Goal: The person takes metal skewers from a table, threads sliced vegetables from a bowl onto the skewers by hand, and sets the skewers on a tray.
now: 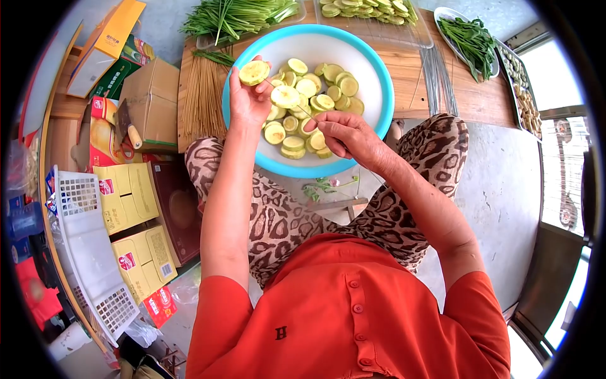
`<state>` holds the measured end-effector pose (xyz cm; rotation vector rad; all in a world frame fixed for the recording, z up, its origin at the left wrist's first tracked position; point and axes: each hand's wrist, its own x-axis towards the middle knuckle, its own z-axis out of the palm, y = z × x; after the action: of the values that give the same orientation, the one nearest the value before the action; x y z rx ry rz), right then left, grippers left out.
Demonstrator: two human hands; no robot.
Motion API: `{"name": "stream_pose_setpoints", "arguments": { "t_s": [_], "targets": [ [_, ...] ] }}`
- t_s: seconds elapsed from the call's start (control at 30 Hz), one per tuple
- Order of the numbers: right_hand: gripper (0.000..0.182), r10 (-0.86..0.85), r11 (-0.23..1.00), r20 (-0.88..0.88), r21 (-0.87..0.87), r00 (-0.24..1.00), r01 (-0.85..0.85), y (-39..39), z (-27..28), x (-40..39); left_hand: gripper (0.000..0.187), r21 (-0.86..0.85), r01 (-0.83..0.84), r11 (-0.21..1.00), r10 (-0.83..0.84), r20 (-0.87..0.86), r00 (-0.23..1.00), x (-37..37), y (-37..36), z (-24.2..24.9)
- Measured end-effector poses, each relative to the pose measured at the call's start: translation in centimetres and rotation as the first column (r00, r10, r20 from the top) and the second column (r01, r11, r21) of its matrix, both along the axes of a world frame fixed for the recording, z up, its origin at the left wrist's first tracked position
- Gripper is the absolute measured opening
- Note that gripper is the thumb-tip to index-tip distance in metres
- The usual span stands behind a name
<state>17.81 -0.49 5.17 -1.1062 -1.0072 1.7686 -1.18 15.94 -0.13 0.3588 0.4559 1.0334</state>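
Observation:
A wide basin with a turquoise rim holds many round green-edged vegetable slices. Over its left side, my left hand is closed on a slice. My right hand pinches the lower end of a thin skewer over the basin's middle. The skewer runs up and left toward my left hand, with another slice on it. Whether its tip is in the held slice is too small to tell.
Bamboo skewers lie left of the basin, metal skewers to its right. Behind are long greens and a tray of slices. A plate of leafy greens stands right; cartons and a knife are left.

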Motion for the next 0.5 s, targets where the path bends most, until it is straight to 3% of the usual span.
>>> {"name": "stream_pose_setpoints", "arguments": {
  "t_s": [0.5],
  "targets": [
    [0.024, 0.015, 1.0, 0.016, 0.006, 1.0, -0.015, 0.24, -0.8, -0.14, 0.056, 0.027, -0.021, 0.999, 0.023, -0.069, 0.997, 0.09, -0.13, -0.18]
  ]
}}
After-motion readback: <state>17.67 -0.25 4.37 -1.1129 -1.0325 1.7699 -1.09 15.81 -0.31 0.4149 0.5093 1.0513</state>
